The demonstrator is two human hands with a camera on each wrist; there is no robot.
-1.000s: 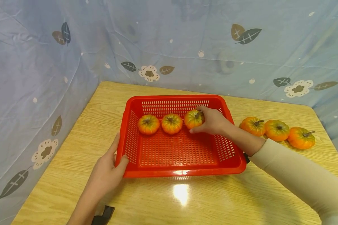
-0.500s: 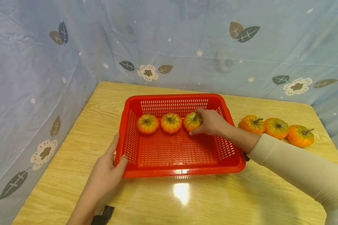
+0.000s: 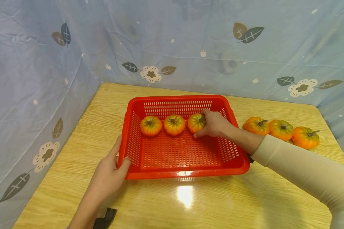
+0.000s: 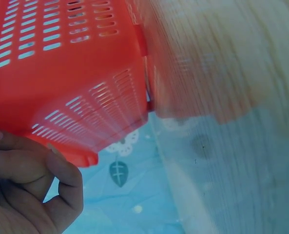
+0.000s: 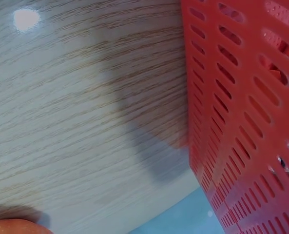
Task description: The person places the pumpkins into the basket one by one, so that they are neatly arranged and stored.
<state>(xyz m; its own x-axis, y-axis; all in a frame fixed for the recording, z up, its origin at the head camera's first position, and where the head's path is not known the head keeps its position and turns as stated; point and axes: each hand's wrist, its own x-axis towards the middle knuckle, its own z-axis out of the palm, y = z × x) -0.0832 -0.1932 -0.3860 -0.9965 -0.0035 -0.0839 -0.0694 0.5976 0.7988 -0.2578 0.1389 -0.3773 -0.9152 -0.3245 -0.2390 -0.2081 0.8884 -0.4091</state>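
Note:
A red plastic basket (image 3: 186,174) with slotted sides stands on the table. Inside, along its back side, sit a left pumpkin (image 3: 150,126), a middle pumpkin (image 3: 174,125) and a right pumpkin (image 3: 195,123), all small and orange-green. My right hand (image 3: 215,124) reaches over the basket's right side and grips the right pumpkin between thumb and fingers. With my left hand (image 3: 110,173) I hold the basket's left rim near the front corner, thumb over the edge. The left wrist view has the curled fingers (image 4: 66,180) below the rim. The right wrist view shows only the basket's outer wall (image 5: 251,122), no hand.
Right of the basket, a row of pumpkins lies on the wooden table (image 3: 149,206): one nearest the basket (image 3: 256,126), a middle one (image 3: 281,129) and a far right one (image 3: 305,137). A patterned blue cloth (image 3: 186,41) hangs behind and at the left.
The right pumpkin, gripped in my right hand, has shifted slightly downward in the basket. The left hand keeps its place on the rim.

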